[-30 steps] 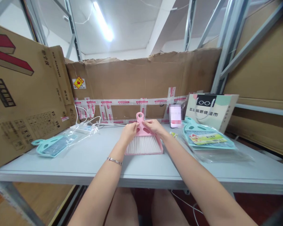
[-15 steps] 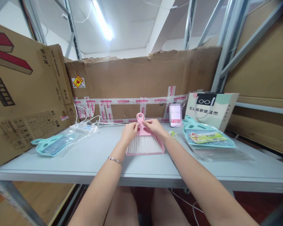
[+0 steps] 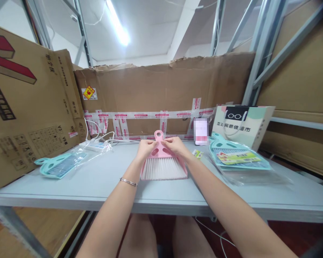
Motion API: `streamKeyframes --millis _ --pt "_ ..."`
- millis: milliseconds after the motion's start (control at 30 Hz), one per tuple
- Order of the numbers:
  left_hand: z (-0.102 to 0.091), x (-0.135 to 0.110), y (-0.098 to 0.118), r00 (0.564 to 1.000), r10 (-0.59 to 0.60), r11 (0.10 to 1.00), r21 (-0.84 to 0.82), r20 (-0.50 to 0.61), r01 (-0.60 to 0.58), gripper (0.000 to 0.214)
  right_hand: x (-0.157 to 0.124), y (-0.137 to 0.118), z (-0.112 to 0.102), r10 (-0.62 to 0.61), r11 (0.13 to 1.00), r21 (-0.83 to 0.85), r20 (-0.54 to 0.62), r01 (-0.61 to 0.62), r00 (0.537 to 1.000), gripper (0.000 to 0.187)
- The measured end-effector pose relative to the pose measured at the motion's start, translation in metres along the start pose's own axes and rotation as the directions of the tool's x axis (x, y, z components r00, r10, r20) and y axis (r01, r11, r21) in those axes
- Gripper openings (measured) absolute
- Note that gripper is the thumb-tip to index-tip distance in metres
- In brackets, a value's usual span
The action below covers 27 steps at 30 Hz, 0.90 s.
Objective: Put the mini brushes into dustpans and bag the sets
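A small pink hand brush (image 3: pixel 163 168) with white bristles lies over a matching pink dustpan (image 3: pixel 185 172), in the middle of the table. Its looped handle points away from me. My left hand (image 3: pixel 145 148) pinches the left side of the brush where the handle widens. On the opposite side my right hand (image 3: pixel 176 146) pinches the same part with thumb and fingers. Whether the fingertips also grip the dustpan handle underneath cannot be made out.
Bagged turquoise brush-and-dustpan sets (image 3: pixel 239 157) lie at right, before a paper shopping bag (image 3: pixel 231 123). A phone (image 3: pixel 201 132) leans at the back near a small label (image 3: pixel 197 153). Another turquoise set (image 3: pixel 57 165) and white cables (image 3: pixel 97 134) are at left. Cardboard boxes (image 3: pixel 150 86) wall the back.
The brush and dustpan have shifted slightly towards me, and the bristle end now sits a little lower in view. My left hand has moved slightly left; both hands keep their pinch.
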<state>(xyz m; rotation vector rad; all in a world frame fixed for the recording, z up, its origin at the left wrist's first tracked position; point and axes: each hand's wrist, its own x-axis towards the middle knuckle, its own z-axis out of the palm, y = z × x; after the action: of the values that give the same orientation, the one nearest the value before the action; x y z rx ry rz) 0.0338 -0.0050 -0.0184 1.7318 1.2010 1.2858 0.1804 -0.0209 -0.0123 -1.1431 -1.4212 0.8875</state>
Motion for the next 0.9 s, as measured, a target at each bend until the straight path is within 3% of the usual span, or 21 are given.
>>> streamKeyframes --millis 133,333,500,667,767,900 --pt "0.003 0.001 -0.002 0.995 0.087 0.977 0.199 -0.053 -0.075 0.036 0.003 0.006 0.0 -0.086 0.98 -0.184 -0.044 0.077 0.995 0.038" --pt "0.007 -0.009 0.008 0.972 0.216 0.879 0.451 -0.091 -0.153 0.042 0.001 0.008 0.004 -0.187 0.938 -0.311 -0.083 0.153 0.979 0.033" --pt "0.009 -0.017 0.016 0.966 0.238 0.839 0.524 -0.103 -0.151 0.042 -0.004 0.005 0.006 -0.308 0.84 -0.492 -0.09 0.226 0.947 0.037" --pt "0.007 -0.013 0.013 0.974 0.21 0.874 0.463 -0.083 -0.149 0.042 -0.001 0.012 0.007 -0.266 0.894 -0.393 -0.083 0.214 0.96 0.033" --pt "0.002 -0.01 0.009 0.989 0.125 0.94 0.311 0.073 -0.142 0.036 0.001 0.016 0.007 -0.2 0.923 -0.345 -0.053 0.17 0.978 0.036" --pt "-0.005 -0.011 0.009 0.964 0.051 0.985 0.147 0.26 -0.092 0.023 0.007 0.015 -0.008 -0.124 0.896 -0.427 0.012 0.117 0.992 0.043"
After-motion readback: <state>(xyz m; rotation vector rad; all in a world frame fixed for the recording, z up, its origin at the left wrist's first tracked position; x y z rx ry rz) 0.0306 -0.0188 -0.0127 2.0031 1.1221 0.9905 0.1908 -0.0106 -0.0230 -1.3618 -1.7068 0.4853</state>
